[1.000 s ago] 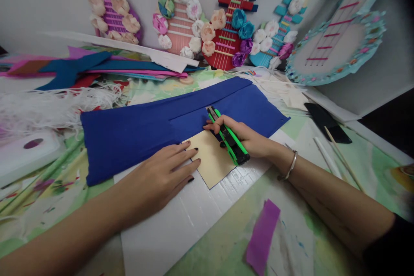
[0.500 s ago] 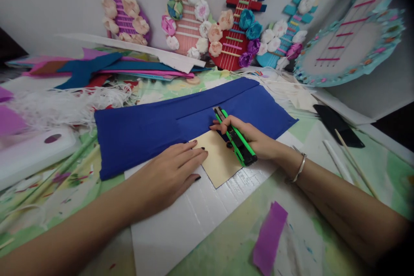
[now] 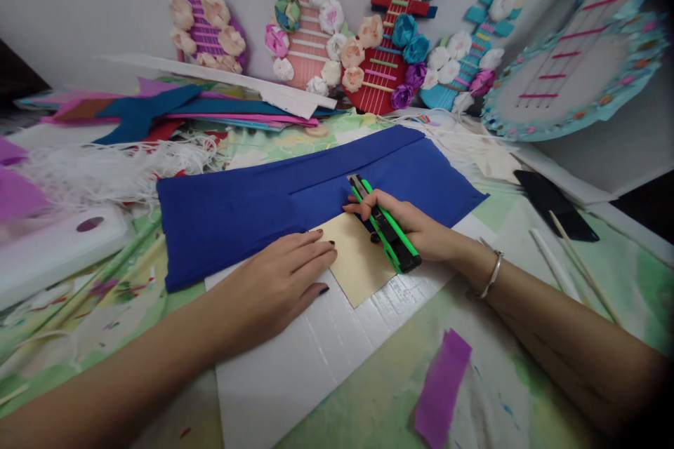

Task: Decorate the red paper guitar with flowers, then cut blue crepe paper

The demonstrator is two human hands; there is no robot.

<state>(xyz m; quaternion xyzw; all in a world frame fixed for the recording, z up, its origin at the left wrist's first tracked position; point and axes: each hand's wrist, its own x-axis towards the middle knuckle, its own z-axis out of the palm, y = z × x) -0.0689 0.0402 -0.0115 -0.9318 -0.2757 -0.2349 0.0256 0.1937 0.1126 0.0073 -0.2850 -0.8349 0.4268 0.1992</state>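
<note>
My right hand (image 3: 390,214) is closed around a green and black utility knife (image 3: 392,238), its blade end pointing away over the blue crepe paper (image 3: 232,210). Flat and with fingers stretched out, my left hand (image 3: 289,270) presses on the left edge of a square of pale yellow card (image 3: 361,266) and the paper beside it. The card overlaps the near edge of the blue paper. Beneath both lies a white board (image 3: 279,386) with scored lines. Whether the blade touches the blue paper I cannot tell.
Decorated toy guitars (image 3: 382,70) lean on the wall at the back. Coloured paper sheets (image 3: 158,109) and shredded white paper (image 3: 121,168) lie left, near a white case (image 3: 57,245). A black phone (image 3: 555,207) and a wooden stick (image 3: 584,266) are right; a purple paper strip (image 3: 442,389) lies in front.
The whole view has shifted very slightly. Both hands, the utility knife and the card hold the same places relative to each other.
</note>
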